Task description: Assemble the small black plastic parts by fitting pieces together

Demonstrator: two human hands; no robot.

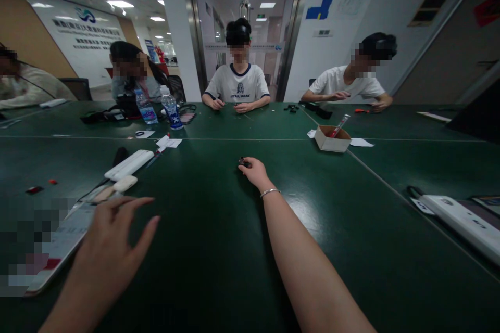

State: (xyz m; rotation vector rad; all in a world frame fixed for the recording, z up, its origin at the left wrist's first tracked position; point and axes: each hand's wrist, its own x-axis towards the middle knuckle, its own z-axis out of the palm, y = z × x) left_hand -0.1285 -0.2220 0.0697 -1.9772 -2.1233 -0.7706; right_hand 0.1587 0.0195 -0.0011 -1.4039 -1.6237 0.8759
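My right hand (255,171) is stretched far out over the dark green table (219,250), its fingers pinched round a small dark object (244,162) that rests on the table top. A thin bracelet circles that wrist. My left hand (117,237) hovers low at the near left with fingers spread and nothing in it. It is close to a flat card or booklet (62,242) lying at the table's left edge.
White oblong cases (128,164) lie left of centre, two water bottles (158,108) further back. A small cardboard box (332,138) with a red tool stands right of centre. A white power strip (461,218) lies near right. Several other people sit along the far side.
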